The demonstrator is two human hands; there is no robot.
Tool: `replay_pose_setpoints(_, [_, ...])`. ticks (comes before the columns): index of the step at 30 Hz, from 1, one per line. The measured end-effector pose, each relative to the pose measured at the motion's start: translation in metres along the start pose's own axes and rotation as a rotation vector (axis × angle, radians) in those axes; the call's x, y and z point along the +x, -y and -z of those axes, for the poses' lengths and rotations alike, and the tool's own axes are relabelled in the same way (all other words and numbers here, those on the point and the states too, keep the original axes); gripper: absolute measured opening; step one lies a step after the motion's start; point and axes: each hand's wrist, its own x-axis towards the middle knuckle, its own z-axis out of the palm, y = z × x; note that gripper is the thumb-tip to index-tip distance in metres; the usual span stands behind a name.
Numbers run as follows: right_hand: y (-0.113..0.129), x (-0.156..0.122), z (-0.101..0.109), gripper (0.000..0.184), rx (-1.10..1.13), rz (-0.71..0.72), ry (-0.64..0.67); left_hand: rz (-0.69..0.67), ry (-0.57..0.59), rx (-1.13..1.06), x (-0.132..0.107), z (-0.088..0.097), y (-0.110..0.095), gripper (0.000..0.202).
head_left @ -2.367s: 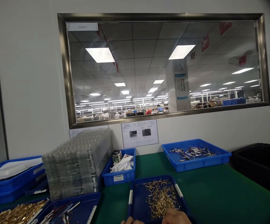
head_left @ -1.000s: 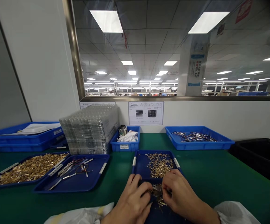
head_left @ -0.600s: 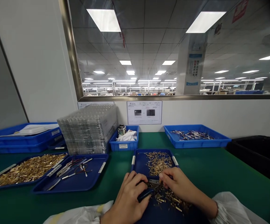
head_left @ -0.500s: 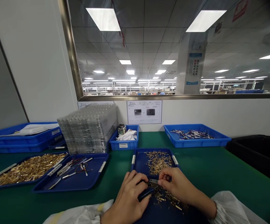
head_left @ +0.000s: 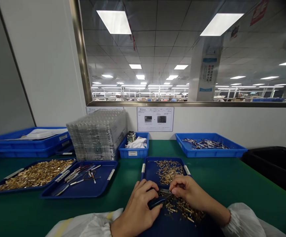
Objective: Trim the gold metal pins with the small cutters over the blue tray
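My left hand [head_left: 139,209] is wrapped round a pair of pliers [head_left: 157,202] with dark blue handles, their metal jaws pointing right. At the jaw tips, my right hand [head_left: 186,191] has thumb and forefinger pinched together; whatever is between them is too small to make out. Beneath both hands lies a dark blue tray [head_left: 160,227] with loose small brass-coloured pins [head_left: 184,209] scattered in it. Just beyond, a second blue tray [head_left: 149,168] bears a heap of similar thin gold pins [head_left: 169,171].
Left of my hands are a tray of gold parts [head_left: 38,172] and a tray with wired metal pieces [head_left: 81,177]. Behind stand stacked clear plastic trays [head_left: 95,138] and a small blue bin [head_left: 133,152]. Rightward are a blue tray of slim parts [head_left: 207,143] and a black-lined container [head_left: 271,161].
The camera view has turned slightly, so the scene sits a little farther right. Both hands keep nearly the same pose at the pliers.
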Motion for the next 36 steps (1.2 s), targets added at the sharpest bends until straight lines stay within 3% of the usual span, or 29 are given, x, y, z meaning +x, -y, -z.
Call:
replay_pose_setpoints(6, [0.005,-0.002,-0.003,0.008,-0.094,-0.004,-0.071,-0.021,-0.002,0.016,-0.001,0.0,0.0,0.007])
replay_pose_setpoints(19, [0.004,-0.004,-0.013,0.016,-0.293,0.064,-0.181,-0.027,-0.022,0.062,-0.004,-0.001,-0.001,0.005])
replay_pose_setpoints(29, [-0.001,0.004,-0.007,0.024,-0.518,0.083,-0.211,0.068,-0.058,0.087,0.001,0.0,0.005,0.008])
replay_pose_setpoints(33, [0.0,0.01,-0.008,0.035,-0.673,0.109,-0.175,0.171,-0.121,0.108,0.005,0.0,0.02,0.007])
replay_pose_setpoints(36, [0.014,0.011,-0.02,0.037,-0.733,0.23,-0.023,0.237,-0.161,0.117,0.007,-0.001,0.031,0.007])
